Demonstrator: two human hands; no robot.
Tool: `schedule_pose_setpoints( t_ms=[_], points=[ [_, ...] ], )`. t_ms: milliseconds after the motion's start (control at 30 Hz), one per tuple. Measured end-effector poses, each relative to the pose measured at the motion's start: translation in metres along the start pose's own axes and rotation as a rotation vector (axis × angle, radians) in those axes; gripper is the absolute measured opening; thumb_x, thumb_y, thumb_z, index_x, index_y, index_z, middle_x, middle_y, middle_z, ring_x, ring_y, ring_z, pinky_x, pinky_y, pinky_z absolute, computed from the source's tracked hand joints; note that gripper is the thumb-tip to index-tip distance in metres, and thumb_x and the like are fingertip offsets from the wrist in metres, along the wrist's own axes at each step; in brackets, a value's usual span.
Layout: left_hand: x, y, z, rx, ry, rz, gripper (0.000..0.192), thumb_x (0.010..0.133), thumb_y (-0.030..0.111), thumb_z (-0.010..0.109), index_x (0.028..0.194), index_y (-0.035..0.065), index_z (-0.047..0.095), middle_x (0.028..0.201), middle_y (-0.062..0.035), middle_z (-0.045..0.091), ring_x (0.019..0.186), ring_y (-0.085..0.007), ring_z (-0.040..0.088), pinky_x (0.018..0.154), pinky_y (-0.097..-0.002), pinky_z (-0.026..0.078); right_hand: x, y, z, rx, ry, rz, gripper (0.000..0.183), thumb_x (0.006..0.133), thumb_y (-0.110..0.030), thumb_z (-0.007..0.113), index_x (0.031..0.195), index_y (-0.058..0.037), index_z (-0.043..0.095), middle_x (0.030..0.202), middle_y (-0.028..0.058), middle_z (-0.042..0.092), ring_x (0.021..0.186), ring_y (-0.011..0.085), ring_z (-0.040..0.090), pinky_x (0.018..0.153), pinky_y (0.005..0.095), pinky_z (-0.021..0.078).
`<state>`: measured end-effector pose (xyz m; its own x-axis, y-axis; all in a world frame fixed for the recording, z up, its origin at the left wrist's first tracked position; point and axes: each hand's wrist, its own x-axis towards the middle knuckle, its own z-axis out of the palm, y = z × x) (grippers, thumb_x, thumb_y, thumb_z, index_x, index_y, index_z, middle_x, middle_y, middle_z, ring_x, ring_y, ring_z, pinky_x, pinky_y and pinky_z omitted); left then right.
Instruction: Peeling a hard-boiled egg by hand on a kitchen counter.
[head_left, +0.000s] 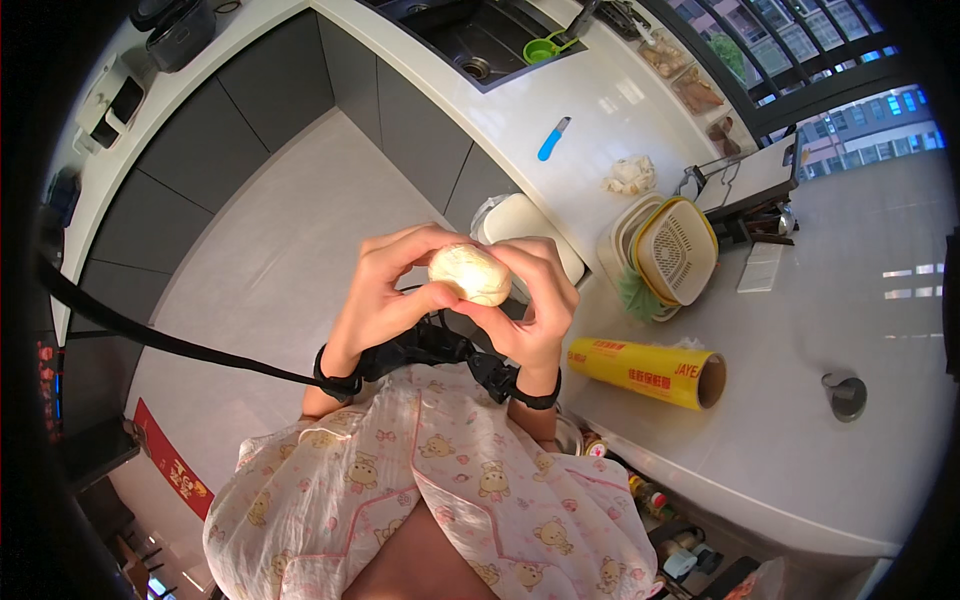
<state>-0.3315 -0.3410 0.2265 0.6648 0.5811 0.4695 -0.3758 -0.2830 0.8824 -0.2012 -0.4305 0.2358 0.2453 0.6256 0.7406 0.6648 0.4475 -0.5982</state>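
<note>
A pale, rounded food item, its exact kind unclear, is held up in front of my body between both hands. On its left side, the fingers and thumb of my left hand grip it. My right hand pinches it from the right, the thumb along its lower edge. Black straps circle both wrists. A peeling knife with a blue handle lies on the white counter beyond my hands. Near it rests a crumpled whitish cloth or wad.
Stacked plastic baskets stand on the counter at the right, beside a yellow roll of cling film. The sink holds a green strainer. A white-lidded bin stands against the cabinets. A clear cup sits far right.
</note>
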Motion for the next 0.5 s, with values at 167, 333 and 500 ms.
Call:
schedule_pose_setpoints(
  t_ms=[167, 333, 500],
  points=[
    [0.0027, 0.0072, -0.0017, -0.15, -0.066, -0.066, 0.059, 0.071, 0.038, 0.069, 0.108, -0.0051, 0.051, 0.094, -0.0126, 0.058, 0.088, -0.0205, 0.057, 0.078, -0.0296, 0.044, -0.0039, 0.0043, 0.0004, 0.069, 0.034, 0.043, 0.035, 0.059, -0.01, 0.075, 0.087, 0.0003, 0.057, 0.08, 0.0101, 0.058, 0.069, 0.0238, 0.052, 0.062, 0.0315, 0.0421],
    [-0.0005, 0.0063, 0.0001, 0.079, -0.002, -0.029, 0.05, 0.067, 0.021, 0.073, 0.107, -0.0006, 0.052, 0.094, -0.0114, 0.06, 0.089, -0.0221, 0.058, 0.079, -0.0311, 0.044, -0.0027, 0.007, 0.0021, 0.104, 0.026, 0.033, 0.032, 0.061, -0.01, 0.074, 0.086, 0.0007, 0.057, 0.08, 0.0103, 0.058, 0.071, 0.0241, 0.054, 0.063, 0.0313, 0.0425],
    [-0.0034, 0.002, -0.0042, 0.15, 0.03, 0.081, 0.036, 0.068, 0.013, 0.071, 0.099, 0.0022, 0.056, 0.09, -0.0101, 0.062, 0.083, -0.0227, 0.06, 0.074, -0.0311, 0.045, -0.0007, 0.0016, 0.0017, 0.096, -0.009, 0.027, 0.034, 0.061, -0.012, 0.075, 0.087, 0.0003, 0.058, 0.081, 0.0105, 0.058, 0.073, 0.0243, 0.055, 0.065, 0.0316, 0.0431]
  ],
)
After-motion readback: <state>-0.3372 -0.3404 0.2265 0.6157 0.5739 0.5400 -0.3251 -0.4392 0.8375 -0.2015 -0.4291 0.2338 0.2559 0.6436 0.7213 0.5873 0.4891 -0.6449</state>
